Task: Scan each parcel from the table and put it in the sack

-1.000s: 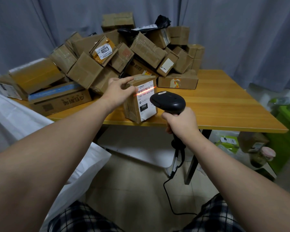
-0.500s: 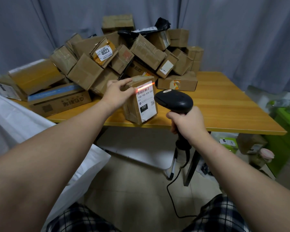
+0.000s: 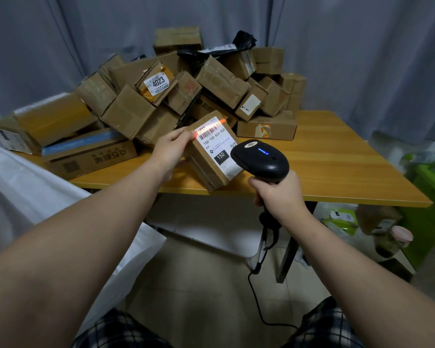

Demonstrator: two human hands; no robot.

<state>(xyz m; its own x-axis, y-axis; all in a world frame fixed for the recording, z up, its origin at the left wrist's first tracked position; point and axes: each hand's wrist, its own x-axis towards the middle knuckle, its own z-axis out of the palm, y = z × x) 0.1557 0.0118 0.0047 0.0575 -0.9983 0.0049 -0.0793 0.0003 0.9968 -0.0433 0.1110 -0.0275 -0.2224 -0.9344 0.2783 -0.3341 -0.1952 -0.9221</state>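
Note:
My left hand (image 3: 170, 149) grips a small brown cardboard parcel (image 3: 206, 167) by its upper left edge, tilted back at the table's front edge so its white label faces up. My right hand (image 3: 278, 194) holds a black corded barcode scanner (image 3: 260, 159) by the handle, just right of the parcel. The scanner's red line falls across the barcode at the top of the label, and a blue light glows on the scanner's head. A white sack (image 3: 43, 197) hangs open at the left, below the table edge.
A heap of brown cardboard parcels (image 3: 186, 91) covers the back and left of the wooden table (image 3: 337, 167). The scanner's cable trails to the tiled floor. Green bins and bags stand at the right, under and beside the table. Grey curtains hang behind.
The parcel has tipped back so its label now faces up more. The red scan line sits on the barcode and a blue light has come on at the scanner's head.

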